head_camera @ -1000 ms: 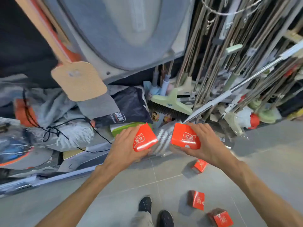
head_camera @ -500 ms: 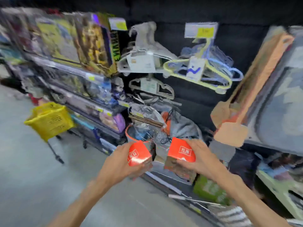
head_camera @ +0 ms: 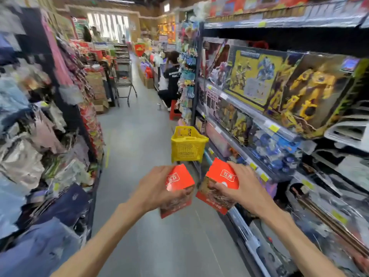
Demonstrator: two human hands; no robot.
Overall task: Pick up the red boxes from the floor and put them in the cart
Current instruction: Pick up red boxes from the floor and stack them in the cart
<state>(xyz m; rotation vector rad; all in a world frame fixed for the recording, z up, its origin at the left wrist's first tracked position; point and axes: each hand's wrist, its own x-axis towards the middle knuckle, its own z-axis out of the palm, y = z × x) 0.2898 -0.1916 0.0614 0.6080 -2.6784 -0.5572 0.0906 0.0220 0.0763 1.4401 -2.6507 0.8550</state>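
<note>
Gripping red boxes (head_camera: 222,177), each hand (head_camera: 242,188).

Pretty clearly a shop aisle: shelves (head_camera: 259,120) with yellow price tags (head_camera: 274,128) stacked with boxed toys (head_camera: 253,74), hanging packaged goods (head_camera: 83,80) on the left, a yellow basket cart (head_camera: 187,145), a wire trolley (head_camera: 124,76) farther down.

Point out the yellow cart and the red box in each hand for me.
yellow cart (head_camera: 187,149): head view, on its near mesh wall.
left-hand red box (head_camera: 178,177): head view, on its red top face.
right-hand red box (head_camera: 223,174): head view, on its red top face.
</note>
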